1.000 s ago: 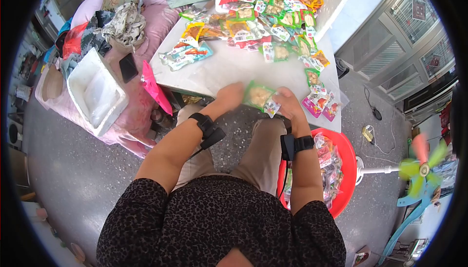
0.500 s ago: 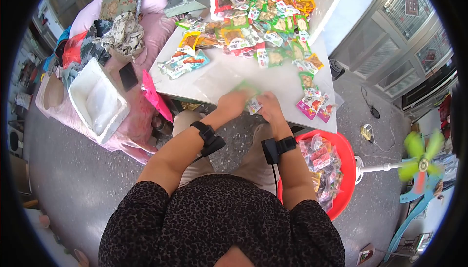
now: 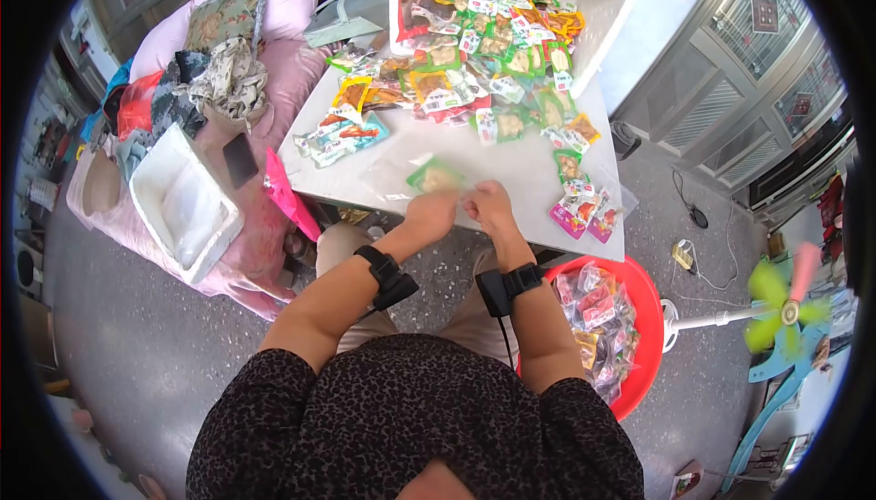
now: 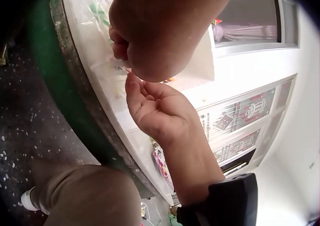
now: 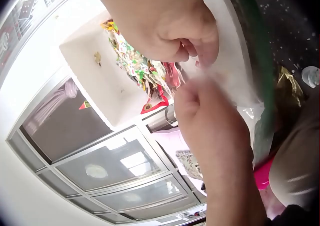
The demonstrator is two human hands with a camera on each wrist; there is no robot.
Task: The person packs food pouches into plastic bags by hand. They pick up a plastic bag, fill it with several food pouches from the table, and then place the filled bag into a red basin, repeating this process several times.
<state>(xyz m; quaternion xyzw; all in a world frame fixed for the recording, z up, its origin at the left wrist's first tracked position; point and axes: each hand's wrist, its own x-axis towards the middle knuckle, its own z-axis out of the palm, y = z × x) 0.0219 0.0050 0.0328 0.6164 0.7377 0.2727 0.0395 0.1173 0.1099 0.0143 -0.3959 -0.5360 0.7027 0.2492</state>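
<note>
A green-edged food packet (image 3: 433,176) with pale pieces inside lies at the near edge of the white table (image 3: 511,208), its near end running under the hands. My left hand (image 3: 431,213) has curled fingers and grips that end. Close beside it my right hand (image 3: 490,203) pinches with thumb and forefinger at the same end. In the left wrist view, the right fingertips (image 4: 130,78) meet the left hand at a bit of printed white label (image 4: 118,66). A clear plastic bag (image 3: 388,171) lies flat just beyond the left hand. Both hands hide the pinched edge.
Several colourful packets spill from a white foam box (image 3: 607,7) across the table's far side. Purple packets (image 3: 570,217) lie at right. A red basin (image 3: 650,327) of bagged packets stands on the floor, near a spinning fan (image 3: 789,308). Another foam box (image 3: 187,208) sits on the pink bed.
The packet was lifted between both hands and has come down to the left, onto the table by the clear bag. Both hands have drawn close together, and the right has moved left.
</note>
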